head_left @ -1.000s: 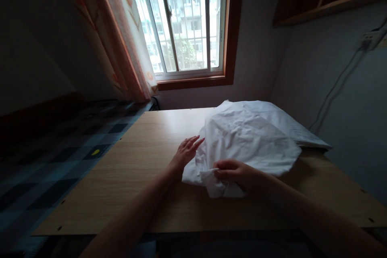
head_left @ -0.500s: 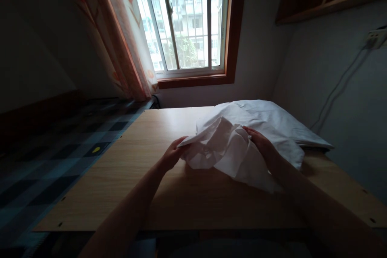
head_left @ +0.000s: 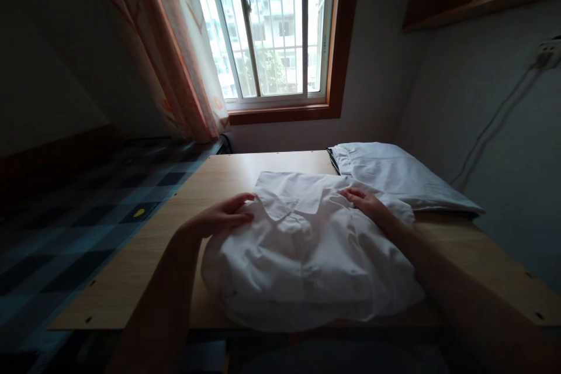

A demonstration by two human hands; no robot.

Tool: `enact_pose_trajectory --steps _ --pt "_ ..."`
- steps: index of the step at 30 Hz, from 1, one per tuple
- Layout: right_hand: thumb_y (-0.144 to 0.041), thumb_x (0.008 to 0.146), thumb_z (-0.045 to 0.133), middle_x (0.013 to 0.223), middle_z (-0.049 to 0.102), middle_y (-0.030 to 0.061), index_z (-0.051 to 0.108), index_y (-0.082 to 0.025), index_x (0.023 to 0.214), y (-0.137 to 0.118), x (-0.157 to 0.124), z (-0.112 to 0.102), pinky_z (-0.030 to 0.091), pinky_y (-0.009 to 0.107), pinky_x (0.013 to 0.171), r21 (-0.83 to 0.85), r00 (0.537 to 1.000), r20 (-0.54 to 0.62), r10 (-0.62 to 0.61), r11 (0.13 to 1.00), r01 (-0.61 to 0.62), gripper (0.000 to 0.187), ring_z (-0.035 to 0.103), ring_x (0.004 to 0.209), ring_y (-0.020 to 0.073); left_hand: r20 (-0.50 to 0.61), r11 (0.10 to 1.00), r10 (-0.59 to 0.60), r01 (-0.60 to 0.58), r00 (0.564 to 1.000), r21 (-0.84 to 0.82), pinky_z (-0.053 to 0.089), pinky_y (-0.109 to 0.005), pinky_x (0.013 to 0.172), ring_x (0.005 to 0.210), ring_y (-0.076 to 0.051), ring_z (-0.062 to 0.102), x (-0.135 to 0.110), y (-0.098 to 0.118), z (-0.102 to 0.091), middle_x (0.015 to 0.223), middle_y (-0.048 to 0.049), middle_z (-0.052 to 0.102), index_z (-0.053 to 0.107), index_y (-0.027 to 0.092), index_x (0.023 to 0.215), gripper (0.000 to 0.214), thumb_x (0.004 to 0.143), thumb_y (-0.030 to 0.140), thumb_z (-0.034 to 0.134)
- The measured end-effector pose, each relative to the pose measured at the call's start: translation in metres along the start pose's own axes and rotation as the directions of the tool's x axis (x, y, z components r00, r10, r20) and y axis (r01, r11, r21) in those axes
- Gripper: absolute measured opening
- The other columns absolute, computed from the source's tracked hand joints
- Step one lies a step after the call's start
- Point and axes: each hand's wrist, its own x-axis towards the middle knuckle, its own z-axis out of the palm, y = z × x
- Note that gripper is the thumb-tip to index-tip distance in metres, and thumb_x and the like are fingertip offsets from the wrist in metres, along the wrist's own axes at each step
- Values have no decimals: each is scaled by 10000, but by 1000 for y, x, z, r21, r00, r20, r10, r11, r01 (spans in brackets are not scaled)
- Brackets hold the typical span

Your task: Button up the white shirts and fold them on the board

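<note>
A white collared shirt (head_left: 302,269) lies spread and wrinkled on the wooden board, its collar (head_left: 284,190) at the far side and its lower part bunched towards me. At the shirt's left shoulder, beside the collar, my left hand (head_left: 225,213) touches the cloth with thumb and fingers apart. My right hand (head_left: 366,201) pinches the fabric at the right shoulder, where a small fold stands up by the fingertips.
Pale folded fabric (head_left: 390,175) with a dark edge lies at the board's back right. The wooden board (head_left: 144,269) adjoins a checked cloth surface (head_left: 65,216) on the left. A window (head_left: 276,35), curtain (head_left: 166,52) and wall cable (head_left: 491,123) are beyond.
From a crumpled bundle in both hands, the shirt has come down flatter and nearer me, collar now showing. My left hand has moved left and its fingers have parted. The pale folded fabric is more exposed.
</note>
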Motion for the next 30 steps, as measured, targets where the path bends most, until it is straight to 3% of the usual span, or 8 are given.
enact_pose_trajectory --steps 3,5,10,15,19,23,26,30 --pt "-470 768 635 937 743 63 736 -185 997 -3 -4 0 536 340 749 -23 998 -47 -29 999 28 380 656 813 203 -336 886 249 -74 908 457 546 -399 835 910 -237 649 19 10 9 1085 -107 664 586 154 1238 508 762 327 616" --pt "-418 794 593 962 742 70 730 -183 1025 -6 -6 1 527 348 760 -85 993 -69 -99 992 93 357 649 830 209 -349 744 467 -148 812 652 465 -427 1003 1080 -247 601 29 22 26 1187 -113 629 620 163 1196 399 817 255 535" --pt "-323 856 517 1004 742 77 713 -190 1038 -6 -9 0 516 379 833 -285 964 -122 -237 939 195 299 664 905 235 69 580 385 -299 921 758 482 -375 933 1008 -245 622 50 43 84 1052 -94 693 710 185 1030 266 879 212 492" --pt "-280 897 483 1019 735 102 715 -169 1038 3 -10 -9 507 379 869 -509 982 -26 -185 848 146 293 673 927 246 38 564 300 -209 953 799 400 -418 1018 1047 -264 576 65 13 119 1061 -112 671 699 175 1058 285 914 210 455" --pt "-148 860 504 1079 695 126 711 -170 1056 -15 -9 0 456 424 978 -672 941 53 -334 685 281 286 620 1050 266 42 584 356 -257 933 770 349 -430 1058 1067 -256 529 72 -9 119 1068 -87 643 680 202 1015 211 899 241 509" --pt "-138 902 499 1127 689 96 664 -206 1122 -41 -13 34 460 393 957 -578 827 347 -441 594 559 284 619 1067 234 133 616 403 -375 906 693 378 -409 999 1022 -235 524 76 -13 109 1028 -60 654 657 207 946 140 871 202 539" --pt "-205 937 497 1062 702 96 625 -184 1136 -39 -20 61 466 377 906 -596 827 470 -310 579 556 237 638 951 229 137 626 425 -400 895 670 392 -397 962 1002 -227 523 78 -16 105 1006 -59 656 641 205 946 140 871 176 526" --pt "-347 931 563 1110 670 119 591 -173 1159 -16 -26 77 381 434 1011 -672 855 432 -287 530 517 289 572 1071 279 123 606 430 -387 895 695 388 -406 960 993 -233 523 79 -20 107 1003 -66 653 645 200 953 131 899 211 526"
